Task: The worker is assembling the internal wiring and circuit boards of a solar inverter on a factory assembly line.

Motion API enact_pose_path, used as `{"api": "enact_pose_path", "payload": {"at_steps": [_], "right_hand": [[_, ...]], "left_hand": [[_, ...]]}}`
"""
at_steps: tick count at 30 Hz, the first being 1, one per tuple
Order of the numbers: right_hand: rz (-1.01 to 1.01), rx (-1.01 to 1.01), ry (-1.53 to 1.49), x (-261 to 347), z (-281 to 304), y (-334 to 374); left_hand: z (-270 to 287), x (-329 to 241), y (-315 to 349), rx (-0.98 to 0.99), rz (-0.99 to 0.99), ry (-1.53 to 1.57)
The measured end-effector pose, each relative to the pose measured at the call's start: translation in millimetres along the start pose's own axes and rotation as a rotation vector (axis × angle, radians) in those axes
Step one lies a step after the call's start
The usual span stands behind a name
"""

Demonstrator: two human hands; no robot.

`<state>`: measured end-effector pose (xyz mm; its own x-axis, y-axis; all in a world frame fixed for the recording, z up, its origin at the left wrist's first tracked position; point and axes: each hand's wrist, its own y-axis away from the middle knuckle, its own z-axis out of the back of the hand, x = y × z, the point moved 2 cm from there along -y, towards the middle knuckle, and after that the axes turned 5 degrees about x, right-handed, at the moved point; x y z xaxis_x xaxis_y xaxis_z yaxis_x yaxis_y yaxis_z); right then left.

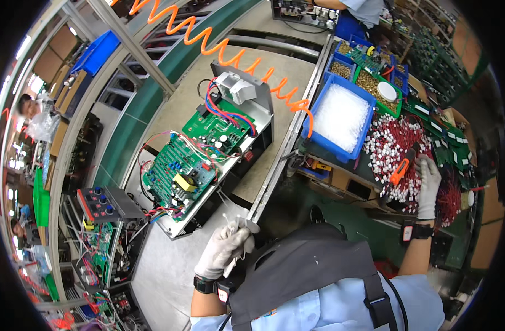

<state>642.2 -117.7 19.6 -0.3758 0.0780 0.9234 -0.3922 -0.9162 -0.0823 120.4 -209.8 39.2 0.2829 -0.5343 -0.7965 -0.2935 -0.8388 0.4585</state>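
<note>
My left hand (224, 251), in a whitish glove, is closed on thin white strips that look like cable ties; a few ends stick up past the fingers. Just beyond it lies an opened electronic unit (200, 151), its green circuit boards and colored wires exposed in a metal housing. My gloved right hand (428, 185) reaches over the side bench, fingers loosely bent and apart. Beside its fingertips rests an orange-and-black hand tool (399, 172), on a heap of white connectors with red wires (386, 144). Whether the fingers touch the tool is hard to see.
A blue bin (317, 118) of whitish translucent pieces stands between the conveyor and the connector heap. Behind it, a green tray (396, 113) holds small brass-colored parts. An orange coiled hose (230, 58) hangs across the unit's far side. A red-and-black control box (106, 205) stands left.
</note>
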Motion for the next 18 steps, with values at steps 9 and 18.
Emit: {"api": "enact_pose_path", "payload": {"at_steps": [9,18], "right_hand": [[0.261,-0.070,-0.004,-53,34,-131],[0.140,0.237,0.391,-105,-60,-145]], "left_hand": [[-31,89,-80,-0.006,-0.238,0.529],[-109,75,-174,-0.085,0.043,0.432]]}}
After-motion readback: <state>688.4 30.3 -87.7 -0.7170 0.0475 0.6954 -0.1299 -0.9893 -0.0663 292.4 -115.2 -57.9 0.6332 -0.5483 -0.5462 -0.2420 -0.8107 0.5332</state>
